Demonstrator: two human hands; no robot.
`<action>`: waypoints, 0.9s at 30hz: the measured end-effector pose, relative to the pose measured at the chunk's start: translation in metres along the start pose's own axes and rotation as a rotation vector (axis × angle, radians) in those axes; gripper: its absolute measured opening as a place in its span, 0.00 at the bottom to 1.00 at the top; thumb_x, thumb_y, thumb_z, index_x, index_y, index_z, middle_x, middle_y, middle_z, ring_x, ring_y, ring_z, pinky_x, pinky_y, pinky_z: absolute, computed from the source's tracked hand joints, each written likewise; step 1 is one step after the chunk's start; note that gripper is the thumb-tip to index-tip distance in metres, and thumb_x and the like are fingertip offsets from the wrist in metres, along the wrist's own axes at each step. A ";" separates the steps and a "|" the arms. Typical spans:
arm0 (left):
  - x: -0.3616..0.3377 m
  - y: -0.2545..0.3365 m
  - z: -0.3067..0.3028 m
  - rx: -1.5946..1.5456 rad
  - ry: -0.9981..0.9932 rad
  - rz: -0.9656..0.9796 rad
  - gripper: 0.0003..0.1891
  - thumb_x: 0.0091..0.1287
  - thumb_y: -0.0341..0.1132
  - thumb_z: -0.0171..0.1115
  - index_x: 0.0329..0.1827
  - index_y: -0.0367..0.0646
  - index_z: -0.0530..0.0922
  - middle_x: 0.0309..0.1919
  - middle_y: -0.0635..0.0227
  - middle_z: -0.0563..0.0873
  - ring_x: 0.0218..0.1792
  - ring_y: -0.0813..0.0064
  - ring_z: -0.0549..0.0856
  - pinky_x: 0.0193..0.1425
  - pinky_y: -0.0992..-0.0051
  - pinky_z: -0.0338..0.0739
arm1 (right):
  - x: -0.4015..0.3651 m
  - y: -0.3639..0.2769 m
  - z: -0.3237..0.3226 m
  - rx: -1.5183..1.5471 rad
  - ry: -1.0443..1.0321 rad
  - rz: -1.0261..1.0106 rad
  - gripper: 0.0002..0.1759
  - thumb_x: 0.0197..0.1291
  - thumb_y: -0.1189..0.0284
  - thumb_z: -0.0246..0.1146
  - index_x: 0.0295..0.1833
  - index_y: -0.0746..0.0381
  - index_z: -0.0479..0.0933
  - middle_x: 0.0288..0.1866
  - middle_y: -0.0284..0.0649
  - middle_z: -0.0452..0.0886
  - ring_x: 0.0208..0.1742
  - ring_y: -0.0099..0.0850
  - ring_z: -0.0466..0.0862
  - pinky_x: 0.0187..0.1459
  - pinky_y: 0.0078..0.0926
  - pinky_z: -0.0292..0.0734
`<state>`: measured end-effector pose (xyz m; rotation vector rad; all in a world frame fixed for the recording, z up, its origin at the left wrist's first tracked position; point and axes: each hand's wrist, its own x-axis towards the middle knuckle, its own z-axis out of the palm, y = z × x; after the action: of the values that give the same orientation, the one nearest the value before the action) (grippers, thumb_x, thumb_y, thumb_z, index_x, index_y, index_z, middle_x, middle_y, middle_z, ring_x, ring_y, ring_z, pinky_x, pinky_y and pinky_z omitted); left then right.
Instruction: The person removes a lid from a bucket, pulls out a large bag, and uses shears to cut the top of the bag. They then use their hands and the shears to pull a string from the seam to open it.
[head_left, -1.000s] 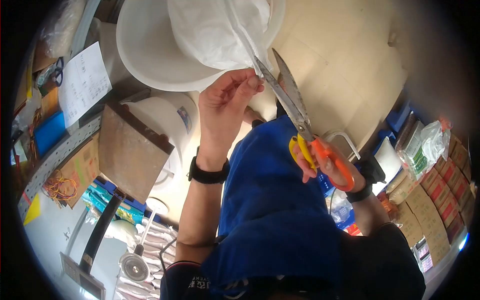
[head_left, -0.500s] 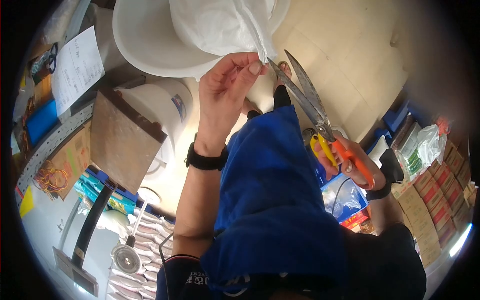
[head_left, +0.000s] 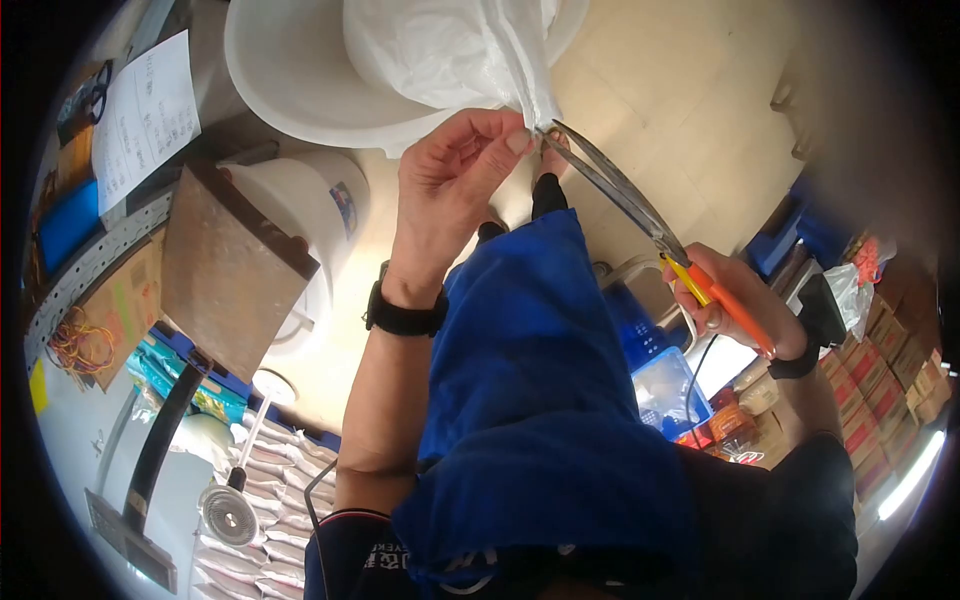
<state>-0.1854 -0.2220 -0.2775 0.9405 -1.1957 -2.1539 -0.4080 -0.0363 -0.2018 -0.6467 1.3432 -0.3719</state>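
Observation:
My left hand [head_left: 462, 185] is closed in a pinch at the lower corner of a white woven sack [head_left: 440, 55]. The sack sits inside a large white tub [head_left: 290, 85], its seamed edge hanging over the rim toward my fingers. In my right hand [head_left: 735, 295] is a pair of scissors [head_left: 625, 200] with one yellow and one orange handle. Their long blades are nearly together, and the tips lie right at the sack's corner beside my left thumb. I wear a blue apron [head_left: 530, 380].
To the left are a brown metal-faced box [head_left: 235, 270], a white lidded bucket [head_left: 320, 200] and a handwritten sheet [head_left: 150, 120]. Stacked filled bags [head_left: 270, 510] lie lower left. On the right stand a blue crate [head_left: 675, 390] and stacked cartons [head_left: 880, 380].
The scissor blades have closed from a wide spread to nearly together at the sack's corner. My right hand has moved slightly to the right; my left keeps its pinch.

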 end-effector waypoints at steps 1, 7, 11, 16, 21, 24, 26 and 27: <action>0.000 0.000 -0.001 0.012 0.012 -0.002 0.07 0.66 0.29 0.59 0.45 0.37 0.79 0.37 0.67 0.85 0.42 0.77 0.83 0.55 0.76 0.72 | 0.000 -0.007 -0.002 0.017 -0.018 0.024 0.29 0.55 0.53 0.65 0.51 0.64 0.65 0.30 0.30 0.68 0.26 0.15 0.67 0.28 0.12 0.67; 0.000 0.004 -0.008 -0.055 0.081 0.020 0.07 0.67 0.32 0.58 0.43 0.38 0.79 0.37 0.67 0.85 0.42 0.77 0.82 0.55 0.74 0.73 | 0.016 -0.031 -0.015 -0.084 -0.058 -0.055 0.22 0.56 0.67 0.63 0.53 0.62 0.64 0.29 0.28 0.65 0.28 0.14 0.62 0.30 0.10 0.60; 0.005 0.008 -0.016 -0.153 0.154 0.024 0.09 0.69 0.35 0.55 0.43 0.39 0.79 0.37 0.67 0.85 0.41 0.76 0.82 0.54 0.73 0.74 | 0.043 -0.045 -0.020 -0.199 -0.053 -0.154 0.19 0.57 0.70 0.62 0.52 0.62 0.66 0.29 0.27 0.64 0.29 0.14 0.61 0.30 0.09 0.60; 0.009 0.012 -0.010 -0.191 0.321 0.096 0.10 0.70 0.35 0.54 0.45 0.39 0.78 0.37 0.67 0.84 0.42 0.76 0.82 0.54 0.72 0.74 | 0.068 -0.053 -0.037 0.152 -0.230 -0.048 0.18 0.61 0.62 0.62 0.48 0.62 0.68 0.28 0.29 0.68 0.28 0.14 0.68 0.27 0.11 0.63; 0.006 0.003 -0.001 -0.187 0.508 0.140 0.10 0.68 0.33 0.56 0.46 0.37 0.78 0.39 0.66 0.83 0.44 0.76 0.81 0.56 0.73 0.73 | 0.079 -0.078 -0.054 0.105 -0.325 0.107 0.18 0.62 0.57 0.60 0.48 0.59 0.69 0.27 0.26 0.69 0.27 0.14 0.67 0.24 0.13 0.61; 0.007 0.002 0.005 -0.296 0.589 0.115 0.09 0.69 0.32 0.56 0.45 0.35 0.77 0.40 0.65 0.83 0.45 0.74 0.81 0.58 0.71 0.73 | 0.091 -0.078 -0.064 -0.233 -0.261 -0.073 0.23 0.56 0.59 0.67 0.48 0.62 0.68 0.28 0.30 0.72 0.31 0.20 0.75 0.30 0.19 0.70; 0.007 -0.003 0.007 -0.448 0.583 0.162 0.09 0.69 0.32 0.55 0.45 0.35 0.77 0.40 0.64 0.83 0.45 0.73 0.81 0.58 0.70 0.73 | 0.096 -0.087 -0.067 -0.542 -0.205 -0.231 0.25 0.54 0.60 0.69 0.48 0.64 0.67 0.28 0.32 0.73 0.32 0.23 0.78 0.32 0.22 0.73; 0.007 -0.007 0.008 -0.524 0.577 0.188 0.09 0.69 0.31 0.55 0.45 0.35 0.77 0.41 0.64 0.83 0.45 0.73 0.81 0.58 0.69 0.73 | 0.097 -0.095 -0.067 -0.651 -0.174 -0.260 0.27 0.52 0.61 0.71 0.49 0.64 0.67 0.28 0.33 0.74 0.32 0.24 0.79 0.34 0.24 0.74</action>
<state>-0.1968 -0.2191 -0.2826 1.0492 -0.3940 -1.7321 -0.4426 -0.1825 -0.2241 -1.3718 1.2084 -0.0703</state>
